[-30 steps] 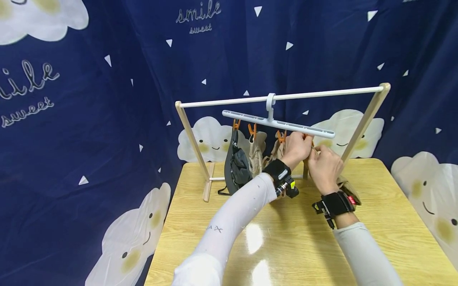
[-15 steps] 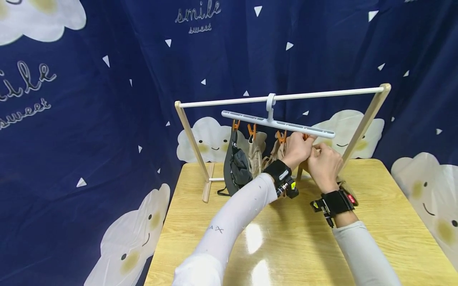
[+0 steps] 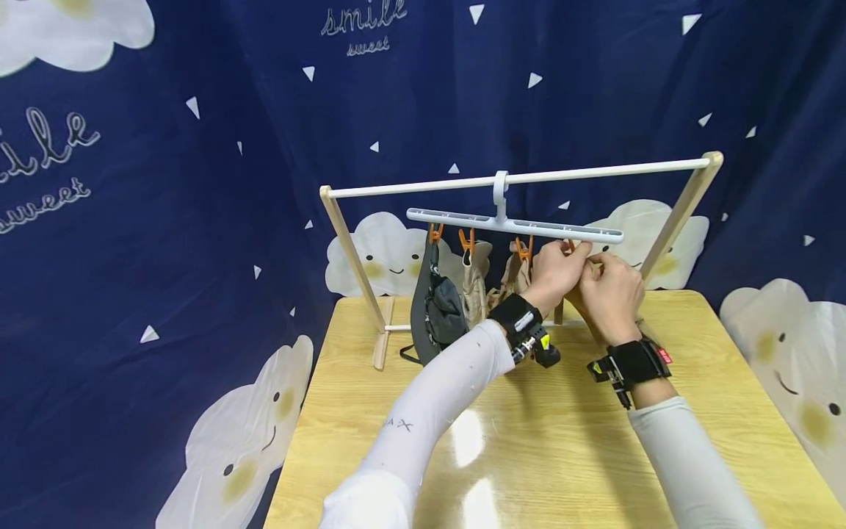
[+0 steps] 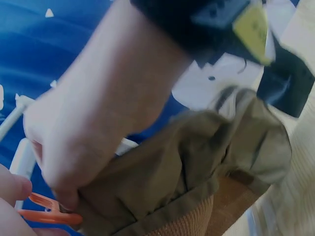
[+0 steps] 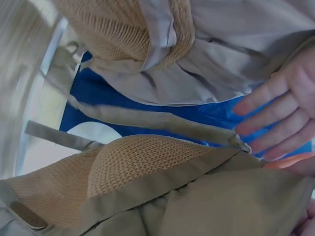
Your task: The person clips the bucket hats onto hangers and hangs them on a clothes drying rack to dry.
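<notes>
My left hand point(image 3: 558, 268) is just under the right end of the white hanger point(image 3: 456, 219), pinching an orange clip point(image 4: 51, 214) between thumb and fingers. Right beside it, my right hand point(image 3: 615, 294) pinches the edge of an olive-brown sun hat point(image 4: 162, 167) with a woven mesh section. The clip's tip sits at the hat's edge, beside the right fingertips. In the right wrist view the hat point(image 5: 147, 172) hangs with a loose fabric strap point(image 5: 162, 120) above it. The left hand's other fingers point(image 5: 275, 98) are spread.
The hanger hooks over the white rail of a wooden-legged rack point(image 3: 410, 188) on a wooden table point(image 3: 529, 455). More orange clips hold a dark grey item with a black strap point(image 3: 444, 312), a beige hat point(image 3: 474, 286) and another tan hat point(image 3: 514, 275). A blue curtain point(image 3: 264, 110) stands behind.
The hanger's right end has risen, so the bar is more level. Both hands have shifted slightly right, and the olive-brown hat has moved with the right hand.
</notes>
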Tool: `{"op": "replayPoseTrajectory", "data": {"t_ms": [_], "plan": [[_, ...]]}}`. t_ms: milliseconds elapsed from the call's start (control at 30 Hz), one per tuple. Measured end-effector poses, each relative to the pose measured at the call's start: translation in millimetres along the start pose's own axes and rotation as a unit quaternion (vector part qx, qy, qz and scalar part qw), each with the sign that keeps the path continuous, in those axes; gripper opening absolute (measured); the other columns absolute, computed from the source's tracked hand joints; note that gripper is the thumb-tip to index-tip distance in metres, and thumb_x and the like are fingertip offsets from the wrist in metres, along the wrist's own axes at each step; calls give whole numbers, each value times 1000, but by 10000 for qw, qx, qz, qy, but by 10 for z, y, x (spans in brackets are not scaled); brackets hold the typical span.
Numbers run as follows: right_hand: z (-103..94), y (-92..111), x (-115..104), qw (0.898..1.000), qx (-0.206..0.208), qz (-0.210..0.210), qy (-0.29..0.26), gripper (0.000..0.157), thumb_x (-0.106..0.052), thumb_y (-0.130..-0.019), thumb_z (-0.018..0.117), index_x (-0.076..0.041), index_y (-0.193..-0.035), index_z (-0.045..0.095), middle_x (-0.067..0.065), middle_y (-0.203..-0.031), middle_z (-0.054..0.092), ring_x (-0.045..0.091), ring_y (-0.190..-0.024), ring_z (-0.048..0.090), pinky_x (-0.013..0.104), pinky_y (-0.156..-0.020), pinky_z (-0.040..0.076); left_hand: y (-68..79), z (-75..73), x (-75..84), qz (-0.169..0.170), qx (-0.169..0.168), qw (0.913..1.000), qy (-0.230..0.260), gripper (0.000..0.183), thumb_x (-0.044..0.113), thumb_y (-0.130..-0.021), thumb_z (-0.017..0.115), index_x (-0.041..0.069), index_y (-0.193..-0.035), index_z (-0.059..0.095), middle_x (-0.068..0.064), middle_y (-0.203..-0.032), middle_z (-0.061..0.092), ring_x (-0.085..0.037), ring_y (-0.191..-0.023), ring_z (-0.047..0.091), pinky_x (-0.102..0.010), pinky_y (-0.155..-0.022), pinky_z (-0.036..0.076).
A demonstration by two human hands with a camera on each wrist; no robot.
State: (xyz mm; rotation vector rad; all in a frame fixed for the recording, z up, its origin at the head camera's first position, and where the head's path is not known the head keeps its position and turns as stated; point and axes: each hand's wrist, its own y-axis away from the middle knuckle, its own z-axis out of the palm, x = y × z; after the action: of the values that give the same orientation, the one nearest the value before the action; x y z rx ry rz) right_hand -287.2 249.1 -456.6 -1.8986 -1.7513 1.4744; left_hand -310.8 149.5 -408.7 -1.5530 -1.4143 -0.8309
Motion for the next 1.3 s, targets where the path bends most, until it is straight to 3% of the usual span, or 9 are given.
{"op": "replayPoseTrajectory", "data": {"t_ms": [167, 267, 433, 600, 933, 1000, 1100, 1200, 1300], "plan": [[-42, -23, 71, 9999, -11, -107, -75, 16, -7, -92, 65, 6, -96, 75, 23, -70, 64, 50, -66, 59, 59, -61, 38, 115, -58, 122, -289, -242, 9993, 10, 30, 45, -95, 69, 16, -87, 68, 5, -85, 66, -11, -84, 59, -24, -67, 44], [-41, -29, 114, 9998, -11, -165, -126, 17, -7, -93, 65, 6, -96, 75, 23, -70, 63, 48, -64, 58, 57, -59, 37, 165, -92, 139, -286, -390, 9988, 47, 33, 45, -97, 67, 15, -110, 73, 4, -103, 73, -9, -96, 63, -25, -75, 48], [-36, -44, 167, 9998, 10, -152, -138, 19, -10, -93, 66, 6, -95, 76, 21, -69, 63, 45, -63, 58, 54, -58, 37, 236, -171, 57, 368, -668, 9970, 149, 43, 40, -103, 59, 12, -135, 67, 0, -116, 73, -12, -102, 65, -22, -77, 47], [-40, -54, 186, 9997, -109, -118, -171, 23, -18, -96, 69, 4, -94, 76, 19, -69, 63, 43, -64, 58, 50, -58, 36, 319, -293, -62, 1049, -795, 9907, 337, 44, 35, -108, 53, 13, -145, 61, -1, -135, 70, -8, -118, 66, -16, -92, 48], [-57, -116, 257, 9995, -95, -257, -173, 32, -27, -96, 77, 4, -93, 76, 20, -70, 62, 41, -64, 56, 47, -58, 33, 548, -720, -191, 1120, -961, 9827, 1123, 42, 29, -109, 55, 11, -147, 58, -5, -149, 61, -10, -135, 58, -15, -105, 45], [-71, -124, 260, 9993, -95, -319, -185, 32, -27, -95, 79, 5, -94, 75, 20, -70, 62, 41, -64, 56, 46, -57, 33, 592, -826, -251, 1282, -958, 9834, 850, 44, 31, -109, 54, 12, -149, 57, -6, -150, 60, -14, -137, 57, -18, -107, 44], [-105, -130, 242, 9987, -147, -443, -225, 33, -25, -92, 83, 5, -97, 74, 21, -72, 64, 41, -65, 58, 47, -58, 35, 639, -981, -366, 1856, -898, 9785, -23, 47, 33, -109, 51, 13, -152, 53, -8, -154, 57, -18, -140, 55, -24, -111, 44], [-146, -125, 200, 9977, -291, -539, -286, 35, -24, -90, 85, 5, -103, 73, 22, -78, 68, 40, -68, 61, 48, -60, 39, 676, -1128, -497, 2425, -849, 9617, -957, 51, 33, -110, 49, 10, -155, 50, -9, -160, 50, -18, -146, 48, -30, -117, 41], [-194, -109, 141, 9964, -432, -617, -392, 36, -23, -91, 84, 6, -108, 72, 24, -85, 70, 41, -73, 65, 51, -64, 43, 699, -1262, -617, 2701, -861, 9464, -1546, 54, 35, -110, 49, 7, -155, 48, -10, -164, 44, -19, -153, 39, -33, -122, 35]]}}
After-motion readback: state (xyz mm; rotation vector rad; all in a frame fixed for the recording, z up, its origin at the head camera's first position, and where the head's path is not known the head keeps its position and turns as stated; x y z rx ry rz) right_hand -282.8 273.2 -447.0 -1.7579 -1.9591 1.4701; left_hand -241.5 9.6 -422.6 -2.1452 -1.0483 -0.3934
